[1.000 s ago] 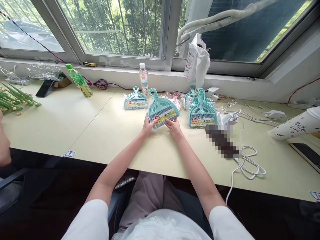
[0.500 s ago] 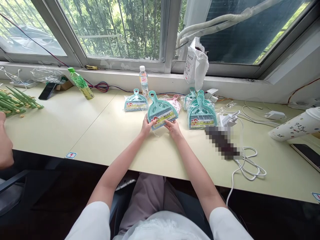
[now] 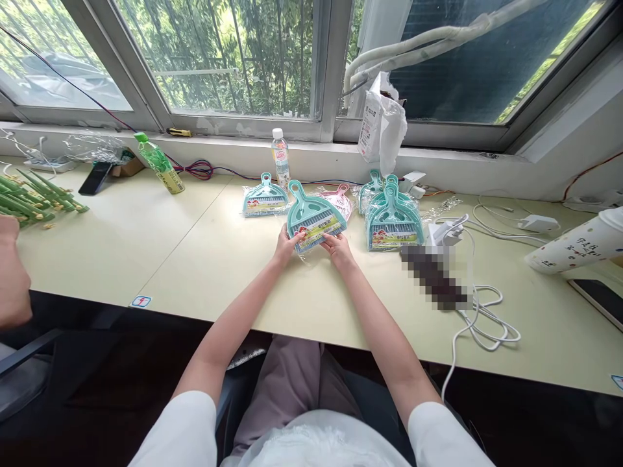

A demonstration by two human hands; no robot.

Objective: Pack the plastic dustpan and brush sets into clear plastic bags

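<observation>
Between my two hands is a mint-green dustpan and brush set (image 3: 315,219) in clear wrapping, tilted, with its handle up and to the left. My left hand (image 3: 286,246) grips its lower left edge, thumb on the printed label. My right hand (image 3: 339,250) closes on the lower right edge. Behind it to the left lies another green dustpan set (image 3: 265,197). A pink dustpan set (image 3: 339,200) is partly hidden behind the held one. Several more green sets (image 3: 394,220) are stacked to the right.
A clear bottle (image 3: 281,158) and a green bottle (image 3: 159,163) stand toward the window. White cables (image 3: 491,324) and a patterned cup (image 3: 577,244) are on the right. At far left, a co-worker's arm (image 3: 12,272) is near green stalks (image 3: 39,200).
The held dustpan set has tipped very slightly, its handle a little lower. My hands keep their grip. The co-worker's arm at the left shows slightly more in view.
</observation>
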